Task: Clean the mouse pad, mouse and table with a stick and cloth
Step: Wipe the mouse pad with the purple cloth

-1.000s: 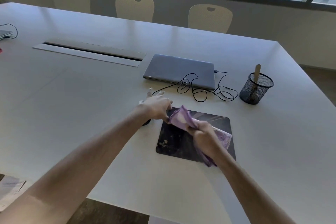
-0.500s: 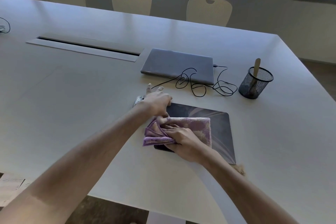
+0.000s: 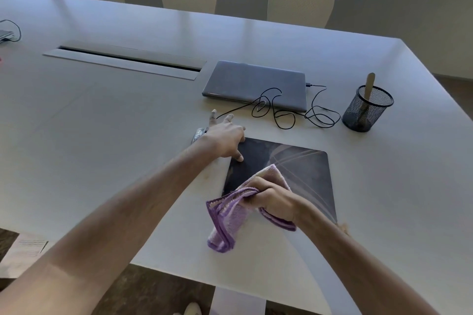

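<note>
Standing upright near the right edge of the white table (image 3: pixel 107 135), a black mesh cup (image 3: pixel 366 109) held one pale flat wooden stick (image 3: pixel 369 86), its rounded tip above the rim; nothing else could be made out inside. Dark mouse pad (image 3: pixel 294 169) lay flat near the front edge, faint pale lines across its surface, its near-right corner covered by the right forearm. Purple cloth (image 3: pixel 230 215), pale stripes and darker border, was bunched in the right hand (image 3: pixel 272 199), fingers curled tight round it, over the pad's near-left corner; loose folds drooped onto the table in front of the pad. Left hand (image 3: pixel 225 139) lay spread, fingers straight, thumb pressed on the pad's far-left corner. Beneath that wrist a small silvery object (image 3: pixel 199 133) showed only in part — possibly the mouse, could not tell. Closed grey laptop (image 3: pixel 256 84) sat behind the pad, a thin black cable (image 3: pixel 284 112) looping between laptop and cup. Tan crumbs (image 3: pixel 343 227) showed just past the right forearm, blurred. Three pale chairs (image 3: pixel 300 5) stood along the far side, tops partly cut off
</note>
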Available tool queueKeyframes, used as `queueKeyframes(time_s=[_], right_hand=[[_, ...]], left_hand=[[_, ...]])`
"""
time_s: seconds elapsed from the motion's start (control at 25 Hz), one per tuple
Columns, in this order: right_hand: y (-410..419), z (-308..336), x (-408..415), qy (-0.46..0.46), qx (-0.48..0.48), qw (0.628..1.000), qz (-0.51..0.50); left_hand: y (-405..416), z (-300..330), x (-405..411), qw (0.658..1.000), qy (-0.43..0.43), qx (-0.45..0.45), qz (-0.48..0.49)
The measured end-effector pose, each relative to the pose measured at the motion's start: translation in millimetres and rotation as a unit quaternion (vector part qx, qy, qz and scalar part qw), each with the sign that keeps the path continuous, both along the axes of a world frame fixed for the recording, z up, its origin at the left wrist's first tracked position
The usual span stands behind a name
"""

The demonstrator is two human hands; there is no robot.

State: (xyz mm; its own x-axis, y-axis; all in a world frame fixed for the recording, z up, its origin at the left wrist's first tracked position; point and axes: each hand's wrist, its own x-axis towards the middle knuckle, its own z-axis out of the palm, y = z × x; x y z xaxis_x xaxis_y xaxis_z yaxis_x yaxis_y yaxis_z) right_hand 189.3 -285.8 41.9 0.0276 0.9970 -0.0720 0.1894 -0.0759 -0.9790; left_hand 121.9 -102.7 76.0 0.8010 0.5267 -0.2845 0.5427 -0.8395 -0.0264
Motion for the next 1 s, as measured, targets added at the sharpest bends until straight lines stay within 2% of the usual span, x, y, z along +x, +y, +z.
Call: queueKeyframes(time_s=[0.08,0.12,0.2,0.24,0.28,0.36,0.4,0.44,0.48,0.56,0.64,0.68,0.72,0.76,0.84,0.92,1.0], right_hand=[[-2,5,5,0.025,-0.021,0.999,-0.02],[-3,8,8,0.086,-0.035,0.995,-0.024],[-4,17,14,0.305,-0.052,0.95,-0.046],[-5,22,17,0.39,-0.031,0.918,-0.066],[-6,25,22,0.434,-0.008,0.896,-0.088],[-7,31,29,0.456,0.027,0.879,-0.137],[-7,32,33,0.458,0.037,0.872,-0.168],[-7,32,36,0.458,0.045,0.865,-0.198],[-8,34,38,0.45,0.049,0.863,-0.225],[-10,38,42,0.441,0.042,0.857,-0.264],[-12,41,45,0.451,0.039,0.845,-0.287],[-13,42,48,0.461,0.051,0.84,-0.283],[-13,45,50,0.479,0.063,0.834,-0.267],[-13,46,53,0.491,0.071,0.83,-0.256],[-11,51,59,0.484,0.068,0.834,-0.254],[-12,51,66,0.442,0.063,0.867,-0.222],[-14,47,72,0.352,0.066,0.908,-0.218]], left_hand=[[-2,3,0,1.0,0.005,-0.001,0.003],[-3,5,0,1.0,0.006,0.0,0.005],[-5,9,-3,1.0,0.0,-0.007,0.007],[-5,9,-4,1.0,-0.008,-0.008,0.008],[-5,8,-6,1.0,-0.01,-0.008,0.01],[-9,10,-10,1.0,-0.009,0.009,0.011],[-13,11,-11,0.999,-0.033,0.011,0.019],[-18,15,-11,0.995,-0.094,-0.008,0.036],[-22,17,-11,0.98,-0.183,-0.041,0.063],[-31,22,-10,0.918,-0.354,-0.145,0.104],[-41,25,-11,0.805,-0.45,-0.367,0.118],[-46,26,-11,0.748,-0.465,-0.458,0.119],[-52,26,-13,0.707,-0.464,-0.519,0.123],[-58,26,-15,0.69,-0.453,-0.548,0.134],[-67,26,-15,0.684,-0.44,-0.561,0.155],[-73,23,-14,0.684,-0.461,-0.543,0.156],[-73,21,-13,0.679,-0.486,-0.522,0.17]])
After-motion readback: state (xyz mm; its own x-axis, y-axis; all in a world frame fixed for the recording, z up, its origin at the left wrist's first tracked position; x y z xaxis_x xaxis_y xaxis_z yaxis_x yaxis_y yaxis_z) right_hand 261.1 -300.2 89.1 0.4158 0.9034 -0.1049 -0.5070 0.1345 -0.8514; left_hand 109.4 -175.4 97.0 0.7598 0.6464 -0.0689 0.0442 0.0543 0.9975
